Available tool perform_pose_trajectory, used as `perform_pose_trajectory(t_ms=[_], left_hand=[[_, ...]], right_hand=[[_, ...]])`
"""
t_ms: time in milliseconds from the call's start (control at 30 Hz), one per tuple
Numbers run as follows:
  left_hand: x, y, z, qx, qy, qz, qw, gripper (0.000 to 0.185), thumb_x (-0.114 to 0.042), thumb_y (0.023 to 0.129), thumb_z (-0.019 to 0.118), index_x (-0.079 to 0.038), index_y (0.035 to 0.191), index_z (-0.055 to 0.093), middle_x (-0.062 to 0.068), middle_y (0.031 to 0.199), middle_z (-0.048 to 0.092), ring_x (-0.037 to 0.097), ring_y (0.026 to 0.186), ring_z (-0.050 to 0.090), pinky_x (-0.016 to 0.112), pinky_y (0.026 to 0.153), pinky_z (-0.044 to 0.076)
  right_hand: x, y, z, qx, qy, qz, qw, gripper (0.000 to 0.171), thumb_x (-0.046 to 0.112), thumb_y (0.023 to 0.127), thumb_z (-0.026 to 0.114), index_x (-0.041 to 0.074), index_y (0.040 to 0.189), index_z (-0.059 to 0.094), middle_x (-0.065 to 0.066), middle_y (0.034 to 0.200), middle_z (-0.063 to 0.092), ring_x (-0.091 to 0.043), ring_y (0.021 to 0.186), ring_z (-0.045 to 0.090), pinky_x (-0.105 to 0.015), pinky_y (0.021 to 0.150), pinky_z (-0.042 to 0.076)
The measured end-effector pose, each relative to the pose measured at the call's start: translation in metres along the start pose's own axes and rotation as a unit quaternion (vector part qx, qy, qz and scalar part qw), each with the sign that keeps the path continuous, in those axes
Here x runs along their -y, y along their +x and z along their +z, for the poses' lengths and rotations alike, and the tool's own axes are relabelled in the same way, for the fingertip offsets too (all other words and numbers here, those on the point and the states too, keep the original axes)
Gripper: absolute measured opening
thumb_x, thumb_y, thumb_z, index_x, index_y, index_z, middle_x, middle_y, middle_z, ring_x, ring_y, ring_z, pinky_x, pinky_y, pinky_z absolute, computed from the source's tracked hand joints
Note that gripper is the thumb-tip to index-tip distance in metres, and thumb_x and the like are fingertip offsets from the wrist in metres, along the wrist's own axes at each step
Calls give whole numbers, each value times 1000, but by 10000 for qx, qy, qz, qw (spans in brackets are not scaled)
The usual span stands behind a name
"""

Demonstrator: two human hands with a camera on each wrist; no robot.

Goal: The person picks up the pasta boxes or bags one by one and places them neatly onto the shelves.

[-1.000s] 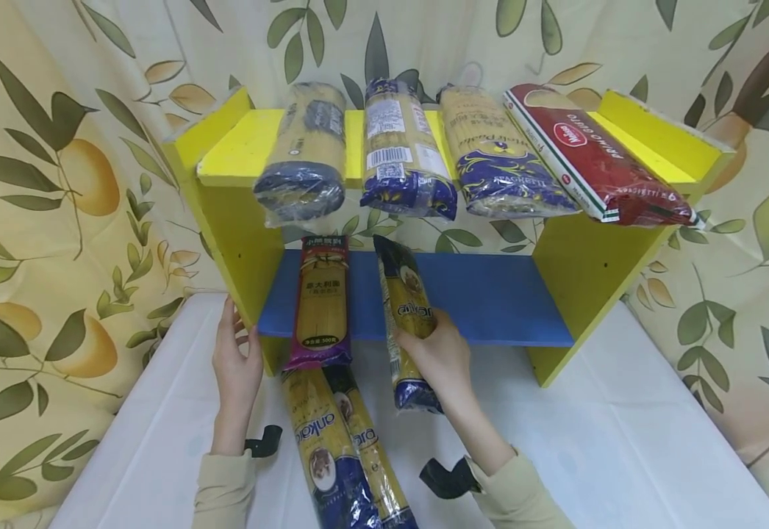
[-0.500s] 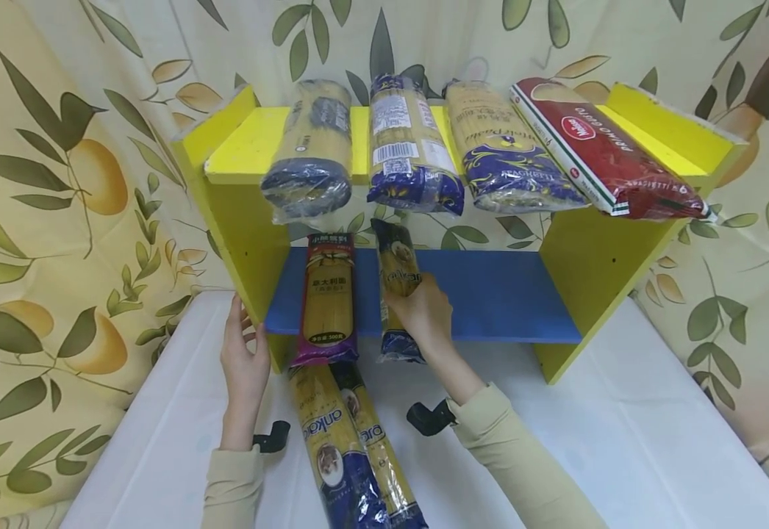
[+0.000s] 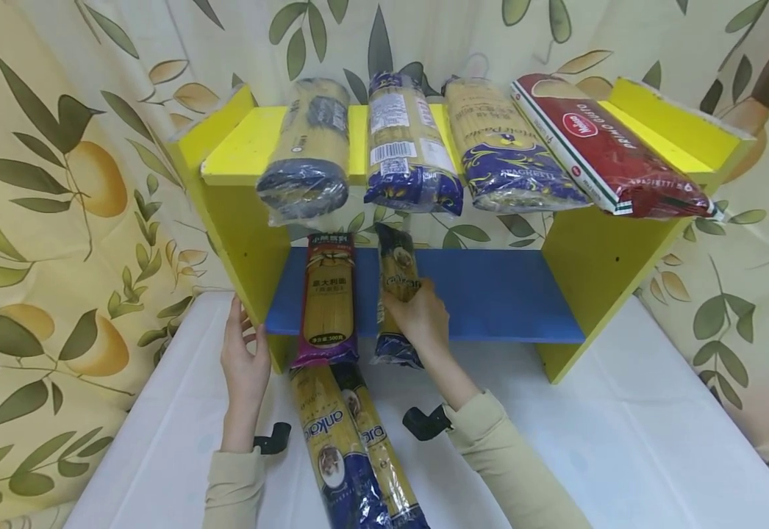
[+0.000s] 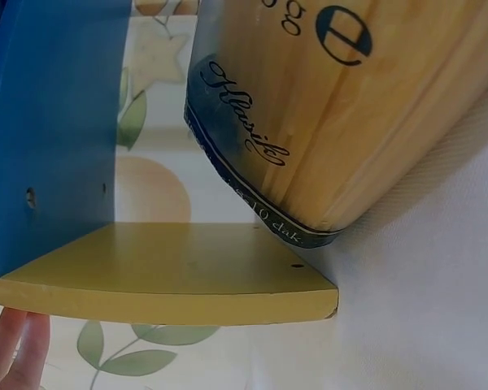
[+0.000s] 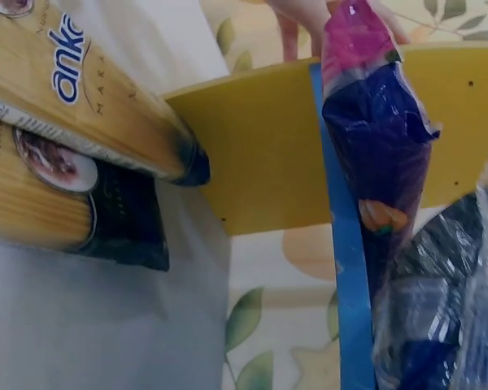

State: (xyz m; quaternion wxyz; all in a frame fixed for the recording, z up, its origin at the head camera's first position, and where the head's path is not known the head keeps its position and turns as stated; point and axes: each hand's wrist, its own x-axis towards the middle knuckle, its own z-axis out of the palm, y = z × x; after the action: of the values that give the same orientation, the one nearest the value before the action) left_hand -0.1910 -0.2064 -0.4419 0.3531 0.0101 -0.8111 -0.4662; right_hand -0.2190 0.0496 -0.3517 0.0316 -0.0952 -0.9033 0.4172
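Head view: our right hand [image 3: 424, 319] is clamped around the dark-blue Ankara spaghetti pack [image 3: 394, 294], which lies on the blue lower shelf [image 3: 490, 294] just beside the purple pasta pack [image 3: 327, 297], its near end overhanging the edge. Our left hand [image 3: 244, 353], fingers straight, rests against the rack's yellow side panel [image 3: 239, 235]. Two more Ankara packs [image 3: 348, 448] lie on the white table [image 3: 623, 441].

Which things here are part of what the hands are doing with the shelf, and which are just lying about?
In hand:
- right hand gripping the dark blue and yellow spaghetti packet on the blue lower shelf board
- left hand resting on the yellow shelf side panel

Lying about:
- purple spaghetti packet
- two blue-yellow packets on the white table
- four packets on the yellow top shelf
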Motion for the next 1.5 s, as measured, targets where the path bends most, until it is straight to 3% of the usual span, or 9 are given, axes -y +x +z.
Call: perform_pose_trajectory(t_ms=[67, 133, 267, 333, 567, 833, 1000, 1233, 1500], left_hand=[[0, 0, 0, -17, -10, 28, 10000, 70, -1, 94, 55, -26, 152, 27, 18, 133, 54, 32, 111, 58, 29, 82, 51], [0, 0, 0, -28, -26, 72, 10000, 70, 0, 93, 55, -26, 153, 27, 18, 133, 55, 32, 111, 58, 36, 82, 51], [0, 0, 0, 8, -36, 61, 10000, 70, 0, 94, 54, -25, 153, 26, 18, 134, 54, 32, 112, 58, 37, 82, 51], [0, 0, 0, 41, -25, 30, 10000, 70, -1, 94, 54, -25, 153, 26, 18, 134, 54, 32, 112, 57, 37, 83, 51], [-1, -1, 0, 87, 59, -67, 9999, 70, -2, 95, 54, -26, 153, 24, 17, 135, 53, 32, 114, 57, 38, 85, 51], [-1, -1, -1, 22, 26, 34, 10000, 70, -1, 94, 55, -24, 153, 26, 18, 133, 54, 32, 113, 57, 32, 83, 50], [0, -1, -1, 17, 14, 79, 10000, 70, -1, 94, 55, -24, 153, 25, 18, 133, 54, 32, 112, 57, 39, 83, 51], [0, -1, -1, -2, 51, 59, 10000, 70, -1, 94, 55, -25, 153, 25, 18, 133, 54, 32, 112, 58, 39, 83, 52], [-1, -1, -1, -1, 64, 112, 9999, 69, -1, 94, 55, -21, 153, 26, 18, 134, 54, 32, 111, 58, 25, 81, 49]], right_hand=[[-2, 0, -1, 45, -50, -93, 9999, 85, 52, 85, 62, -4, 143, 35, -25, 102, 66, -40, 87, 65, -47, 68, 53], [-5, -1, -3, 86, -129, -198, 9997, 86, 53, 85, 61, -4, 143, 34, -25, 100, 66, -38, 83, 65, -46, 66, 53], [-10, -1, -7, 209, -251, -200, 9993, 91, 59, 85, 59, 0, 147, 29, -8, 64, 54, -19, 50, 46, -30, 43, 34], [-12, -3, -10, 299, -244, -155, 9991, 92, 62, 85, 57, 3, 149, 28, -4, 60, 46, -16, 48, 39, -28, 42, 27], [-22, -12, -18, 383, -379, -512, 9972, 84, 63, 87, 54, 6, 145, 37, -18, 98, 64, -27, 74, 58, -31, 54, 41], [-35, -29, -25, 250, -286, -1019, 9941, 58, 48, 90, 60, 9, 133, 53, -11, 96, 64, -20, 71, 54, -27, 56, 41], [-44, -43, -27, -101, 3, -1427, 9897, 38, 28, 91, 62, 9, 124, 60, -9, 92, 62, -17, 70, 53, -27, 61, 43], [-59, -64, -18, -546, 505, -1989, 9772, 36, 14, 87, 66, 6, 122, 62, -8, 96, 65, -13, 74, 55, -32, 73, 52], [-75, -84, -10, -841, 1005, -2117, 9685, 33, 5, 83, 69, 7, 115, 63, -4, 92, 65, -7, 75, 53, -26, 73, 50]])
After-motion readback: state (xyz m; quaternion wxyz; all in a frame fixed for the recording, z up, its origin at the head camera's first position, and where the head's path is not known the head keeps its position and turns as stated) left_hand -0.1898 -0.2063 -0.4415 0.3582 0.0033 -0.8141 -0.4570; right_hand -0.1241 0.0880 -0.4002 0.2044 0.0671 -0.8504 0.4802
